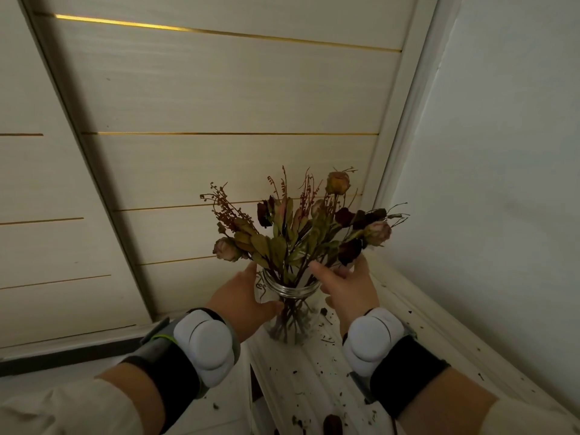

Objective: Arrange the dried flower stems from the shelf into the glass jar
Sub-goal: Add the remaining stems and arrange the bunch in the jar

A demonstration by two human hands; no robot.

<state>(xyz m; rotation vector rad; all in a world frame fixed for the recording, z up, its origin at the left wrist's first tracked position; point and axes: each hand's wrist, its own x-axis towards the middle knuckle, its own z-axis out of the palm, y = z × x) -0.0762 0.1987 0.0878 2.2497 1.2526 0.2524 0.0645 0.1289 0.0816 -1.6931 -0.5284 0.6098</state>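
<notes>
Dried flower stems (292, 233) are standing upright in the glass jar (296, 324), jar sitting on the white shelf (310, 390) by the wall corner. Left hand (241, 304) is gripping the jar's left side, thumb curling across the front. Right hand (348, 290) is touching stems just above the rim, fingers spreading apart; can't tell if pinching any. Crumbs (295, 372) are littering the shelf.

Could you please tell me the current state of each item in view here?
Glass jar: upright on the shelf, open, holding stems.
Dried flower stems: standing in the jar, fanned out.
Left grip: holds the jar's side.
Right grip: fingers straight, touching stems.
Shelf: littered with dried crumbs.
</notes>
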